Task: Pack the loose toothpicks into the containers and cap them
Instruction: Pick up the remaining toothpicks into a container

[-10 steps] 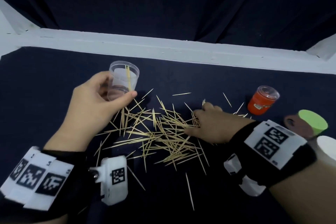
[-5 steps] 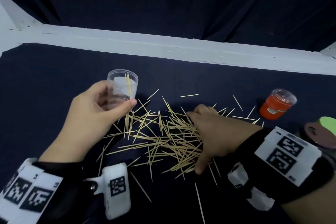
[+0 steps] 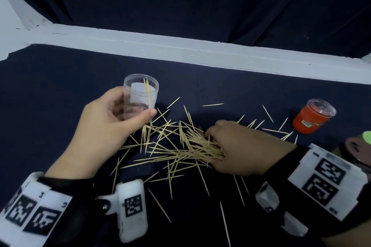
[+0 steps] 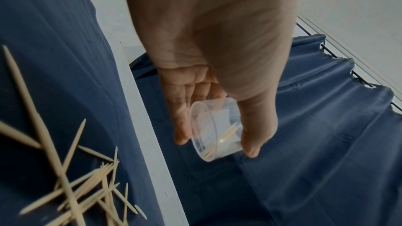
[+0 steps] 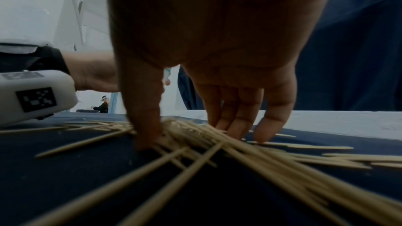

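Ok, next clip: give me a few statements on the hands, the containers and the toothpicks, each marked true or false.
1. The left hand holds the clear container. True.
2. That container is empty. False: a few toothpicks stand in it.
3. The right hand gathers the loose toothpicks on the cloth. True.
4. The orange container is in the right hand. False: it stands alone on the cloth.

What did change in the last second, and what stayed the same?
The right hand slid from the pile's right edge in over the toothpicks; thumb and fingers now close around a bunch, raking it together. The left hand still holds the clear container upright with a few toothpicks inside. The orange container stayed put.
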